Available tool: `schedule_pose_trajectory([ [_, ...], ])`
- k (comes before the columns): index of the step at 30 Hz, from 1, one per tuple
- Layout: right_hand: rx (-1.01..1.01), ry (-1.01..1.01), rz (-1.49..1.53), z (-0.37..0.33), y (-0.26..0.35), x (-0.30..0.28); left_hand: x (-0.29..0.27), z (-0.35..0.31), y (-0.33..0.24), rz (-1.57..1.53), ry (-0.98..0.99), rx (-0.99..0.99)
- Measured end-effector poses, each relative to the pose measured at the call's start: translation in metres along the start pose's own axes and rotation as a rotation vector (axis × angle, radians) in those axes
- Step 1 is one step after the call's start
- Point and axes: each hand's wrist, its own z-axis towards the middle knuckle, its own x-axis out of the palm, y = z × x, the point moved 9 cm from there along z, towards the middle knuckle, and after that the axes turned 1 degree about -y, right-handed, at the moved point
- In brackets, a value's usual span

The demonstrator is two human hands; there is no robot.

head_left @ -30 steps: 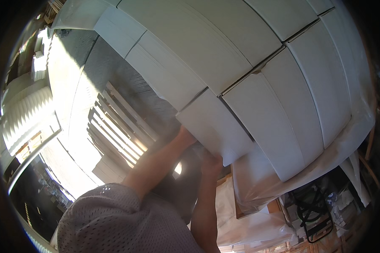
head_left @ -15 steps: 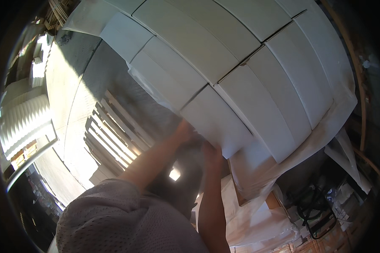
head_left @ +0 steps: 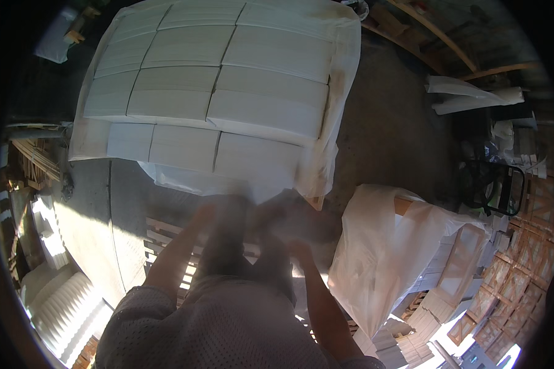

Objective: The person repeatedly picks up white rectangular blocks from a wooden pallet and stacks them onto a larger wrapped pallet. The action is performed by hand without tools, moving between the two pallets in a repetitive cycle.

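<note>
A stack of white cardboard boxes (head_left: 178,95) stands in front of me, its near row lower than the rows behind. Clear plastic sheeting (head_left: 345,80) is draped along its right side and under the near edge. Just short of the near row, my left hand (head_left: 207,211) hangs beside my left leg, blurred by motion. My right hand (head_left: 298,250) is lower, by my right leg, and also smeared. Both appear apart from the boxes. The fingers of neither hand can be made out, and no held object shows.
A wooden slatted pallet (head_left: 160,237) lies on the floor at my left. Close on the right is another load under translucent plastic (head_left: 369,246). A black metal frame (head_left: 505,189) and wooden crates (head_left: 523,264) stand farther right. Corrugated white sheets (head_left: 68,313) lie at lower left.
My view has turned and drawn back, so the stack appears squarer and farther off. Both hands have come away from the near box's lower corner and moved apart.
</note>
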Motion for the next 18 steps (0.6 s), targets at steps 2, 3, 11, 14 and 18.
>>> schedule_pose_trajectory([
  [2,0.006,-0.073,-0.161,-0.031,0.002,-0.032,0.005,-0.011,-0.046,0.335,0.019,0.418],
  [3,-0.028,-0.195,-0.154,-0.044,0.003,-0.050,0.010,-0.019,-0.061,0.435,0.041,0.506],
  [11,0.052,-0.632,-0.003,-0.144,-0.066,-0.086,0.069,-0.087,-0.201,0.750,0.213,0.826],
  [14,0.182,-0.825,0.455,-0.189,-0.111,-0.026,0.094,-0.119,-0.254,0.907,0.225,0.974],
  [18,0.141,-0.846,0.487,-0.194,-0.127,0.086,0.109,-0.152,-0.321,0.945,0.197,0.962],
])
